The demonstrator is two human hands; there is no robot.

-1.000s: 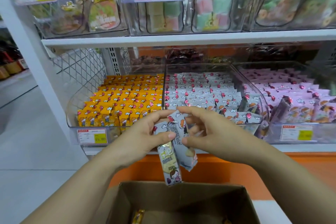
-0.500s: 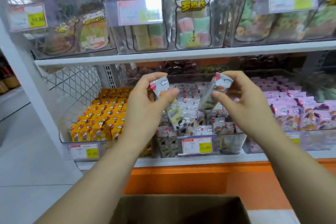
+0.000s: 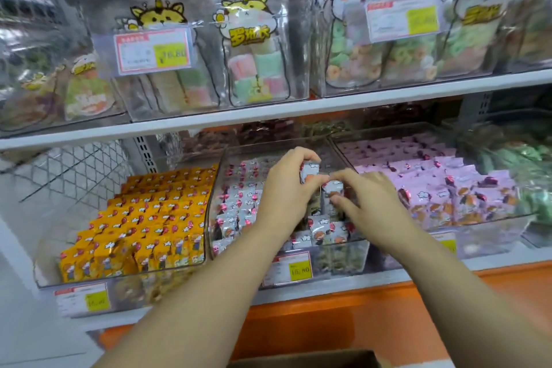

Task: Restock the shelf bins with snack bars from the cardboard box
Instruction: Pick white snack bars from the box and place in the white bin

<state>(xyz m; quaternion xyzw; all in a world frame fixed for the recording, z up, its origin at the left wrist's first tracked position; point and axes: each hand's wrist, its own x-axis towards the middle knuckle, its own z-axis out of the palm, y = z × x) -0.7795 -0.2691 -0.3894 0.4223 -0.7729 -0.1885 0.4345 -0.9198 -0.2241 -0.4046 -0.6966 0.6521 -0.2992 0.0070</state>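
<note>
"Snack bars (image 3: 239, 206) in grey-white wrappers: where do they lie?"

"Packed upright in rows in the middle bin (image 3: 215, 218), a clear one on the lower shelf (image 3: 388, 276). Both hands are over it, towards its back right part."

"What is the left hand (image 3: 285, 191) doing?"

"It pinches one upright bar (image 3: 309, 172) near its top end, curled fingers over it and the thumb under."

"And the right hand (image 3: 372, 199)?"

"It pinches a second bar (image 3: 333, 188) between thumb and forefinger, just beside the first; the two wrappers seem to touch. Its other fingers lie loosely spread above the rows. Both bars point down toward the stock, but I cannot tell whether their lower ends rest on it."

"What stands beside that bin?"

"Orange bars (image 3: 149, 218) fill the clear bin to the left, pink bars (image 3: 448, 185) the one to the right. Further right are green packs (image 3: 519, 164), too blurred to read. A white and yellow price tag (image 3: 291, 267) sits on the middle bin's front."

"The cardboard box (image 3: 304, 360)?"

"Only its top edge shows, at the bottom of the view below the forearms; its inside is hidden."

"Above?"

"The upper shelf (image 3: 268, 115) carries clear bins of bagged sweets (image 3: 257, 63) with cartoon animal tops."
</note>
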